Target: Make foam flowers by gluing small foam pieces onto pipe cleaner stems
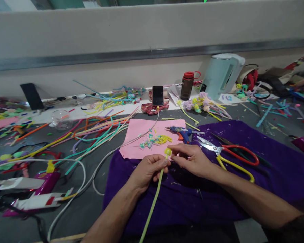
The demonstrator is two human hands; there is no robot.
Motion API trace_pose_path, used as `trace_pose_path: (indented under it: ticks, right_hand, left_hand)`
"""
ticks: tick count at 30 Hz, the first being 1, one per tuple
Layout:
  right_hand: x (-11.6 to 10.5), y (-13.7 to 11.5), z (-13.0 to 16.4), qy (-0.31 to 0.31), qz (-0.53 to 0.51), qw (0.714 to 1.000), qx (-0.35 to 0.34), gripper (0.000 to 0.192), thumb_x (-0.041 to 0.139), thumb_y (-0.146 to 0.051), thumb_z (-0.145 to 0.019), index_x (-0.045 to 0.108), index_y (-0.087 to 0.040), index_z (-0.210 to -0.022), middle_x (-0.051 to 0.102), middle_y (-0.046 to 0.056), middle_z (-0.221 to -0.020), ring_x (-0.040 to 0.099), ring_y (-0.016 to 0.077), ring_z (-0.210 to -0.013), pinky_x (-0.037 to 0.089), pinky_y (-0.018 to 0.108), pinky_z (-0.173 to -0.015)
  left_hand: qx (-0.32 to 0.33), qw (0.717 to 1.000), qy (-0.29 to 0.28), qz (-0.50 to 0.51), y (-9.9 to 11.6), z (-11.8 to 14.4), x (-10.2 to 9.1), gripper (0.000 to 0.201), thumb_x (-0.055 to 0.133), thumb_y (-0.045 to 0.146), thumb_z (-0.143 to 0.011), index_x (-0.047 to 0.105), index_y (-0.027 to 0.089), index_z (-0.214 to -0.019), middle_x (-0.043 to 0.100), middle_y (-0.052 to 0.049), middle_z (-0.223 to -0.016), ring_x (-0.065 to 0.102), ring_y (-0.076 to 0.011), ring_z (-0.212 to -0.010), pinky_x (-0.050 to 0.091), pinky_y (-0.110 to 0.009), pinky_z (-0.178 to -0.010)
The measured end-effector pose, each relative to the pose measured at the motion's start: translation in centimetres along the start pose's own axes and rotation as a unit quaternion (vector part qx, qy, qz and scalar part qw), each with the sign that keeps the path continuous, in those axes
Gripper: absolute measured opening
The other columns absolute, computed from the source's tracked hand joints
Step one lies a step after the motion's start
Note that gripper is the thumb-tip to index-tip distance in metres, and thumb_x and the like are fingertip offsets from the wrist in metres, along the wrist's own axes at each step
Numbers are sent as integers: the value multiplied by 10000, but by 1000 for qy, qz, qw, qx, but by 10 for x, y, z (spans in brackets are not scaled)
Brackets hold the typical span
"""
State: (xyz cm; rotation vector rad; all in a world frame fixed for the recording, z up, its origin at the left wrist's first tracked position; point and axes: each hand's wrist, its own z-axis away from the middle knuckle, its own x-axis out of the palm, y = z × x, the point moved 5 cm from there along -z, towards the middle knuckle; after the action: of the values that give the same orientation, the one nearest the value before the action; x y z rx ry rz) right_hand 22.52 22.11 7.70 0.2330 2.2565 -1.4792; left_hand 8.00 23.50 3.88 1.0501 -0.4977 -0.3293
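My left hand (pixel 149 169) grips a long light-green pipe cleaner stem (pixel 153 202) just below its top. A small yellow curled bud (pixel 168 152) sits at the stem's tip, and the fingertips of my right hand (pixel 190 158) pinch it. Both hands hover over a purple cloth (pixel 268 168). Just beyond them lies a pink paper sheet (pixel 139 135) with small yellow and teal pipe-cleaner scraps (pixel 155 140).
A blue glue gun (pixel 182 132) and red-and-yellow scissors (pixel 230 155) lie right of the pink sheet. Loose coloured pipe cleaners (pixel 96 131) spread to the left. A phone (pixel 157 95), a dark bottle (pixel 187 85), a white kettle (pixel 223 74) and finished flowers (pixel 201 104) stand at the back.
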Motion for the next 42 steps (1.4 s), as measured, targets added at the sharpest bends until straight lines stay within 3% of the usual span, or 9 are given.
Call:
trace_pose_path:
  ticks: [12,18,22,25,28,42]
  right_hand:
    - [0,0,0,-2,19,999,-28,324,525,-159,-785,604,-182,-1099,657,46,-868,573,123,-679,451,232,-601]
    - [-1,-2,2,15,59,997,-52,412,484,-146,-798,516,-199,-1205,644,41,-826,571,130,-682,447,251,-627]
    - [-5,4,1,34,-12,999,35,315,482,-191,-807,552,-181,-1114,622,20,-771,558,98,-571,448,223,-545]
    - [0,12,0,-9,-126,981,148,173,486,-245,-813,594,-155,-915,602,-4,-687,502,56,-430,384,172,-411]
    - [6,16,1,-43,-195,959,203,172,515,-298,-804,583,-140,-802,595,-13,-639,479,39,-389,316,141,-353]
    - [13,17,1,-50,-191,962,191,174,527,-248,-791,591,-130,-681,543,-50,-511,446,27,-350,309,135,-349]
  left_hand:
    - [-3,1000,-4,-2,0,0,0,263,669,370,-681,614,117,-722,571,11,-558,360,-14,-353,205,-144,-329]
    - [-8,1000,-7,-5,0,0,1,273,676,378,-666,617,116,-718,573,10,-546,352,-17,-344,204,-147,-323]
    - [-7,1000,-10,3,0,0,1,271,662,382,-681,626,116,-718,578,7,-534,349,-13,-328,194,-149,-319]
    - [-9,1000,-13,11,-1,-1,1,271,651,380,-694,631,113,-734,587,2,-543,352,-12,-320,194,-150,-315]
    - [-12,1000,-10,10,-2,-1,2,262,657,366,-693,630,110,-741,589,-1,-552,361,-15,-327,213,-148,-316]
    - [-1,1000,-8,-27,-1,1,5,242,659,356,-697,651,121,-757,585,6,-571,383,-12,-360,229,-137,-337]
